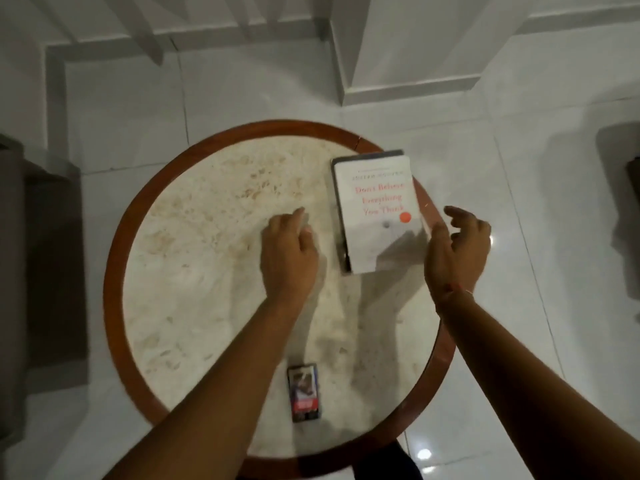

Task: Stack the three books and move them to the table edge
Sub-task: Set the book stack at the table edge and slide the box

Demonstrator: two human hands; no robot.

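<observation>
Round table (145, 216) w/ pale mottled stone top and reddish-brown wood rim, seen from above over white floor tiles.

Book stack (375, 216) lies at the table's right side, its right edge over the wood rim, close to the table edge. Top book is white w/ red title text and a small orange dot near its lower right; a darker book shows beneath along the left and far sides. Can't tell how many books are in the stack, only two layers are clear.

Left hand (289, 251) is over the tabletop just left of the stack, back of hand up. Fingers (299, 216) loosely curled, pointing away from the person, gripping nothing. Whether fingertips touch the stone is unclear (motion blur). A gap shows btw this hand and the dark book's left edge.

Right hand (457, 247) is just right of the stack, at the rim. Fingers spread and half bent, released, holding nothing. Thumb side sits near the white book's lower right edge; contact can't be judged. A thin reddish thread is on that wrist.

Near edge of table: a phone (303, 393) lying flat, screen lit, well apart from the books and btw the two forearms.

Dark seat at the left frame edge, another dark shape at the right.
</observation>
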